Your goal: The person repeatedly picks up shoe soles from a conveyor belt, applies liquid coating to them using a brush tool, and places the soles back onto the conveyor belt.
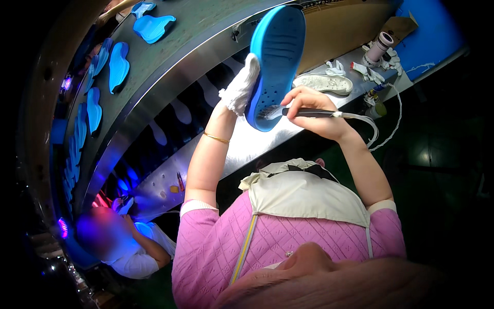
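A blue shoe sole (280, 56) is held up in front of me, its hollow inner side with ridges and small holes facing me. My left hand (242, 85), in a white glove, is closed on the sole's left edge; the sole hides some of its fingers. Pinched in my bare right hand (314, 121) is a brush with a black handle (310, 112) and pale bristles. The bristles touch the sole's lower end. A thin clear tube (368, 121) runs from the back of the handle. Behind my right hand, a whitish shoe-shaped piece (324, 84) lies on the bench.
A conveyor belt (149, 67) curves along the left, carrying several blue soles (119, 67). At the bench's right stand a pink flask (378, 49), white gloves (368, 73) and a small jar (380, 109), near a cardboard box (350, 23). Another person (136, 262) works at lower left under purple light.
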### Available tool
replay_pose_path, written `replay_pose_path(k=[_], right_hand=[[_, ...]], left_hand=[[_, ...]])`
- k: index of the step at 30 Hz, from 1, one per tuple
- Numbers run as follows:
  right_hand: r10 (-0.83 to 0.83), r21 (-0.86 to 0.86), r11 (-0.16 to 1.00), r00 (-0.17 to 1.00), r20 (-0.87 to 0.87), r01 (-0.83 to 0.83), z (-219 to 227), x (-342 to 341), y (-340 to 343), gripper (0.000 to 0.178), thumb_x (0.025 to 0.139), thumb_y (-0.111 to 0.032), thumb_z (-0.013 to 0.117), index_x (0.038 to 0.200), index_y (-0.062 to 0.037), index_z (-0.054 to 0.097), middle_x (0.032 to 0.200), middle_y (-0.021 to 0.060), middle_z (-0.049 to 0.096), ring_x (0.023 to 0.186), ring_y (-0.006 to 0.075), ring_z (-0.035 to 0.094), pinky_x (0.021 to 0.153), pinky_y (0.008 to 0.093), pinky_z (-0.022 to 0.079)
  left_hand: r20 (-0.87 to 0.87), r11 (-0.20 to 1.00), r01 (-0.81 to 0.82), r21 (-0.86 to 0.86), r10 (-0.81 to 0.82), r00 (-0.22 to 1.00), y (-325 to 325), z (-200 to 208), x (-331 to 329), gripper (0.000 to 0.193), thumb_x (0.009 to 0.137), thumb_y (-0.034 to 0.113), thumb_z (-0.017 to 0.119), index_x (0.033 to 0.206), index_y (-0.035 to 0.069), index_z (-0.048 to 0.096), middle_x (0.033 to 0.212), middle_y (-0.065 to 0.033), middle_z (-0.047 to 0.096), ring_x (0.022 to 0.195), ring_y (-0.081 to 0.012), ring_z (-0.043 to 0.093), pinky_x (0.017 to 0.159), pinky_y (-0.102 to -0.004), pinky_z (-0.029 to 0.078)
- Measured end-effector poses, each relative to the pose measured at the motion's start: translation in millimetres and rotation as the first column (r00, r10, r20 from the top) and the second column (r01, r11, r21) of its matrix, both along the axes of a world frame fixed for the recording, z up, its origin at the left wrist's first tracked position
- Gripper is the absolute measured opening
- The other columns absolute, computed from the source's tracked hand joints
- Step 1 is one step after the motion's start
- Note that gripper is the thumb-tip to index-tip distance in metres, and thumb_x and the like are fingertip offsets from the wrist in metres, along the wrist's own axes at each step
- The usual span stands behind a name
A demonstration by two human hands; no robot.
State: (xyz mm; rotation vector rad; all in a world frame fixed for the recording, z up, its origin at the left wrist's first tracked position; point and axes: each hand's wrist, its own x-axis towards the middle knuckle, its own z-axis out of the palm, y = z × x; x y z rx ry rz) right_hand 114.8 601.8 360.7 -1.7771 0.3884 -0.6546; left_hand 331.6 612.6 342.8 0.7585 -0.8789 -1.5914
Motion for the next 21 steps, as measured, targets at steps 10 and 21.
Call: replay_pose_path(k=[10, 21], right_hand=[[0.004, 0.057, 0.998, 1.000, -0.007, -0.004, -9, 2, -14, 0.009, 0.069, 0.004, 0.062, 0.072, -0.0038, 0.063, 0.088, 0.0059, 0.058, 0.088, 0.0153, 0.057, 0.080, 0.0268, 0.044], [-0.012, -0.126, 0.992, 0.997, -0.071, 0.003, -1, -7, -33, 0.008, 0.067, 0.004, 0.062, 0.071, -0.0032, 0.061, 0.091, 0.0066, 0.058, 0.091, 0.0175, 0.056, 0.079, 0.0279, 0.044]], left_hand=[[0.314, 0.977, -0.117, 0.178, 0.056, 0.948, -15, 13, -7, 0.057, 0.088, 0.053, 0.056, 0.118, 0.004, 0.057, 0.098, -0.0094, 0.065, 0.080, -0.0150, 0.063, 0.071, -0.0274, 0.054], [0.380, 0.975, -0.099, 0.202, 0.015, 0.925, -17, 12, -2, 0.065, 0.087, 0.057, 0.053, 0.124, 0.003, 0.052, 0.100, -0.0120, 0.064, 0.079, -0.0168, 0.064, 0.069, -0.0286, 0.055]])
